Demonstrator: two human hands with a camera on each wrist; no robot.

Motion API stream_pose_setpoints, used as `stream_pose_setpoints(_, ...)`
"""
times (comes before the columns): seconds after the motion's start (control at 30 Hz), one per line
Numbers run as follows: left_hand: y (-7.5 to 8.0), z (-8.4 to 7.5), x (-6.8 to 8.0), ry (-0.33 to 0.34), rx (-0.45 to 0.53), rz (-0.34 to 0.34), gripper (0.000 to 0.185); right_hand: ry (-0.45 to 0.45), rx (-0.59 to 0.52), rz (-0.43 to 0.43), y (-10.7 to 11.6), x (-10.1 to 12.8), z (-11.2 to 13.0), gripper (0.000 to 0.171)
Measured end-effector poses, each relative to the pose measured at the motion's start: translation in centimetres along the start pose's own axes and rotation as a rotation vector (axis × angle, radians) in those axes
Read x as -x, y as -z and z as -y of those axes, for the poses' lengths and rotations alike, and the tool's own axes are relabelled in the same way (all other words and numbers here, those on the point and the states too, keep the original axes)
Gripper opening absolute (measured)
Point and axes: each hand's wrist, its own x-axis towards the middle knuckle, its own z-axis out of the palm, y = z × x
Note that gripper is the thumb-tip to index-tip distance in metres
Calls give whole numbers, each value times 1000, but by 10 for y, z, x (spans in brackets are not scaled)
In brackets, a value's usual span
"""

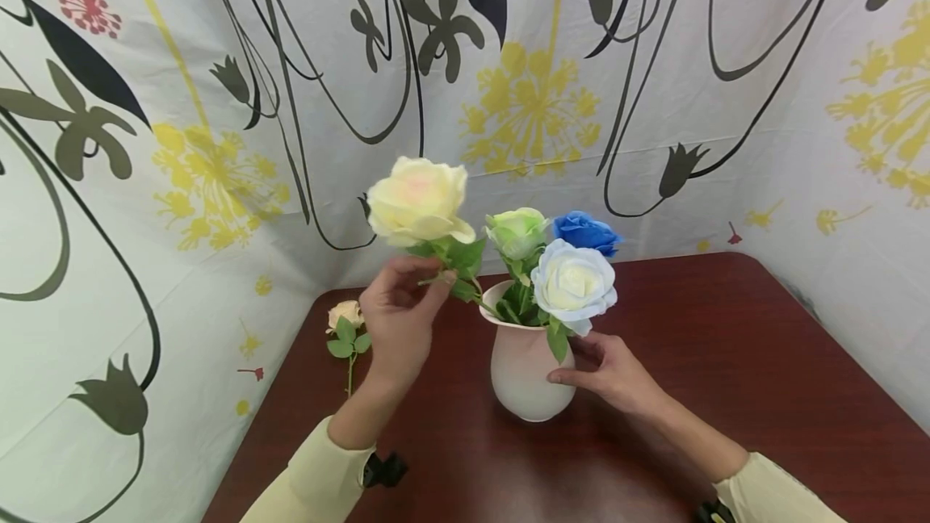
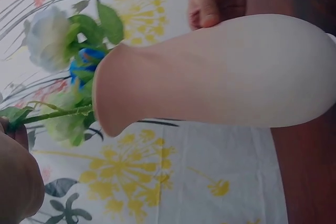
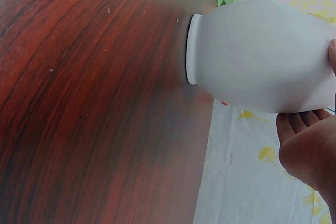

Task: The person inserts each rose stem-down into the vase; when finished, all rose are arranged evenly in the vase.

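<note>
My left hand (image 1: 403,309) pinches the stem of a pale yellow artificial rose (image 1: 419,202) just below its bloom. In the left wrist view the rose's green stem (image 2: 58,114) slants into the mouth of a pink-and-white vase (image 2: 210,74). My right hand (image 1: 613,374) holds the upright vase (image 1: 529,370) by its right side, thumb in front and fingers behind. In the vase stand a light green rose (image 1: 517,232), a blue rose (image 1: 585,232) and a pale blue-white rose (image 1: 574,282). The stem ends inside the vase are hidden.
A small peach rose (image 1: 345,315) with green leaves lies on the dark red wooden table (image 1: 726,345), left of my left hand. Behind the table hangs a white cloth (image 1: 327,103) printed with flowers; it also runs along both sides.
</note>
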Motion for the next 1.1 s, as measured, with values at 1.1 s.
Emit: stream_pose_setpoints(1.1, -8, 26, 20, -98, -386, 437, 18, -18, -22, -11, -1, 0, 1, 76)
